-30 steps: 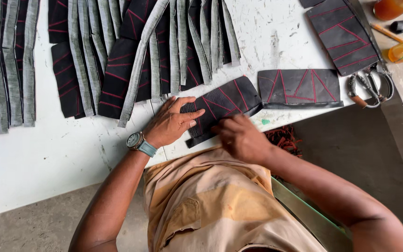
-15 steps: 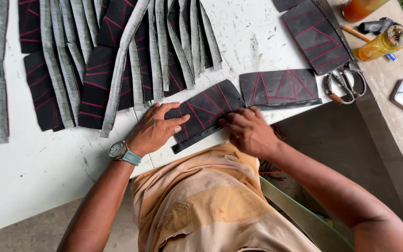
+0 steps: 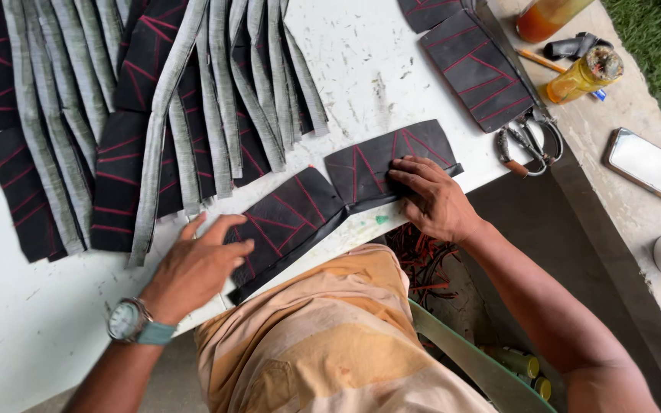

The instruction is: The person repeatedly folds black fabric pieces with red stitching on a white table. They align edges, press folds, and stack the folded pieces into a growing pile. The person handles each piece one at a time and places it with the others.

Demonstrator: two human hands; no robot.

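White scuffed surface [image 3: 392, 69]: our hands, left [image 3: 196, 264] and right [image 3: 434, 200], press flat, fingers spread, on two black red-stitched rubber panels [image 3: 323, 203]; more stacked at ten o'clock.

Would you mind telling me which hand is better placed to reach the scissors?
Probably the right hand: it rests on the black panel nearest the scissors, while the left hand lies farther away.
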